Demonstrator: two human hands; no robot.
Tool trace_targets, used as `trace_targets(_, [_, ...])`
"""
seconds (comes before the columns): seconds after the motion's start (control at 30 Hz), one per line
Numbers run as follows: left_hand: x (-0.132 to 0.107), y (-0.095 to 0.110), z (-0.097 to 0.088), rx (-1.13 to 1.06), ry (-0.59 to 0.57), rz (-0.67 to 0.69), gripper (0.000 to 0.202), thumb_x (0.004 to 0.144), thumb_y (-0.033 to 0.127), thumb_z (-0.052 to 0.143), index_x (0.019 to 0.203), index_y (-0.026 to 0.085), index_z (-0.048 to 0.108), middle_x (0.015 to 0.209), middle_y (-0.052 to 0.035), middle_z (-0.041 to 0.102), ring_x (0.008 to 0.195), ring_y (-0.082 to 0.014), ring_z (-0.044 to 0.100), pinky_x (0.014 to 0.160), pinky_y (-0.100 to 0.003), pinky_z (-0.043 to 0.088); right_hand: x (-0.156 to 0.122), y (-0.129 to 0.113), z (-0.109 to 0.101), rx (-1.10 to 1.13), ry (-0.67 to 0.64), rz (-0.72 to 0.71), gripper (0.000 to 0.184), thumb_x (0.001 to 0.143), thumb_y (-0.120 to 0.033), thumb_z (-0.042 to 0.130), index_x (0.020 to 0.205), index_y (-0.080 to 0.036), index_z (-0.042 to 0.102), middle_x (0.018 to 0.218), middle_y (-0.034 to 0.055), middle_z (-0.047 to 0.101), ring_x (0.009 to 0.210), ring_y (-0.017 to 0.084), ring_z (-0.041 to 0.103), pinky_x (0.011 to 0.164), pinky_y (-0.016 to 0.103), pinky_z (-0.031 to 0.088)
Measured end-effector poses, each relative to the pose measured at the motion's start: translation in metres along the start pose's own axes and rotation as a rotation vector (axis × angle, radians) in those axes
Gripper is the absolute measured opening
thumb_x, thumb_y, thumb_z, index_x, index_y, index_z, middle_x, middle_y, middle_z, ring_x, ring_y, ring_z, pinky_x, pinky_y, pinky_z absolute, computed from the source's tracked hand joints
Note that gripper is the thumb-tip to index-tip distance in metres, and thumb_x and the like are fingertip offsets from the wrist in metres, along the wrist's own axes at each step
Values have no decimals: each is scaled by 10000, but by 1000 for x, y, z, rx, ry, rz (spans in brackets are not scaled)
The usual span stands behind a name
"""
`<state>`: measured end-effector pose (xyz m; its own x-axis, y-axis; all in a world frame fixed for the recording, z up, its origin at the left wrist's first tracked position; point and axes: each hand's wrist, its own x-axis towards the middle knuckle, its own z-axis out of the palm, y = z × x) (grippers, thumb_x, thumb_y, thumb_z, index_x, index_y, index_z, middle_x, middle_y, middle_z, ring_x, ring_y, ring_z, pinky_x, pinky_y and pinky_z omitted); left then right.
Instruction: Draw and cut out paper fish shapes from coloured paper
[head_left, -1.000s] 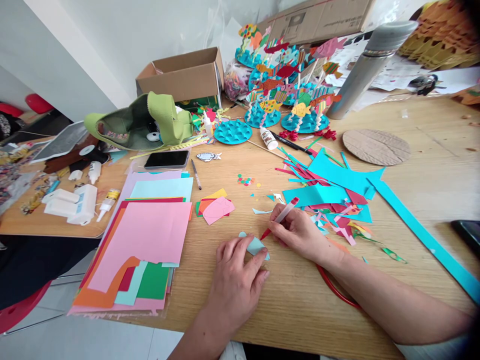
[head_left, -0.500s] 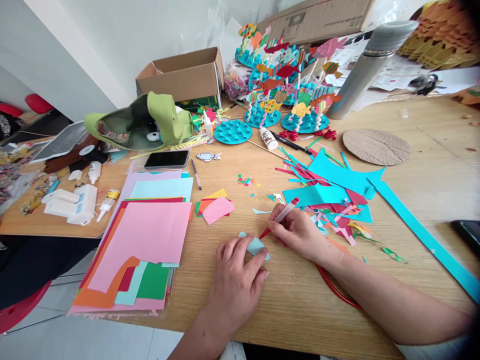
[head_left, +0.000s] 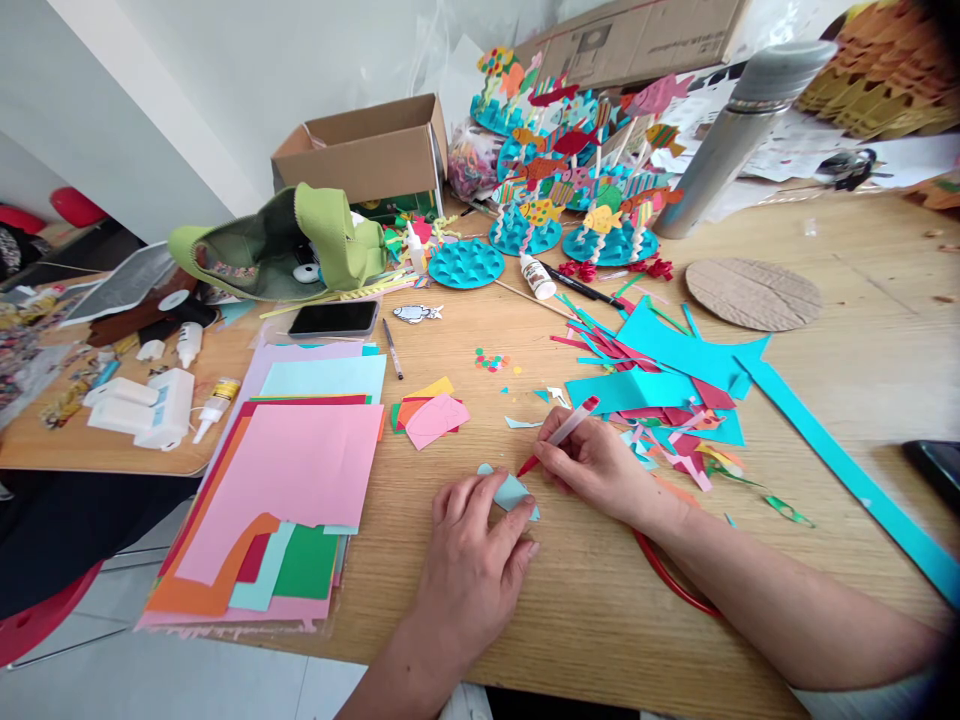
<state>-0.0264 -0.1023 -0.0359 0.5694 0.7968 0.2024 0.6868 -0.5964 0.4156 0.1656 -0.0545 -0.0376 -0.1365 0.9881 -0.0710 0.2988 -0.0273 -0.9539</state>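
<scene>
My left hand [head_left: 472, 535] presses a small light-blue paper piece [head_left: 511, 492] flat against the wooden table [head_left: 600, 640], with the fingers partly covering it. My right hand [head_left: 592, 465] grips a red-tipped marker with a white barrel [head_left: 566, 428]. Its red tip sits right next to the paper's edge, and I cannot tell whether it touches. Both hands are close together near the table's front edge.
Stacked coloured paper sheets [head_left: 281, 480] lie to the left, and turquoise offcuts [head_left: 660, 370] are scattered to the right. Paper fish on teal stands [head_left: 525, 200] and a steel flask [head_left: 739, 130] stand farther back. A red loop [head_left: 671, 575] lies under my right forearm.
My right hand and the marker have shifted slightly to the left. My left hand and the blue paper stay in place.
</scene>
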Motion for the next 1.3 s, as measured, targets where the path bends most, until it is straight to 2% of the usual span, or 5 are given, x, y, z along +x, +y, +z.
trace_targets(1.07, [1,0,-1,4,1,2,283,886,249,537,1153,255,629,1266,-90,542,1140,-270,468,922,-476,419,-1,-4,1,113,1,46,159,790,-267,556,685,-228,443,479,-71,464,393,103,458,389,227,343])
trace_targets(1.3, [1,0,-1,-7,4,5,287,887,247,534,1158,249,629,1268,-98,540,1132,-272,470,925,-489,417,-1,-4,0,21,19,42,135,753,-252,540,663,-225,444,452,-77,437,388,96,420,382,221,306])
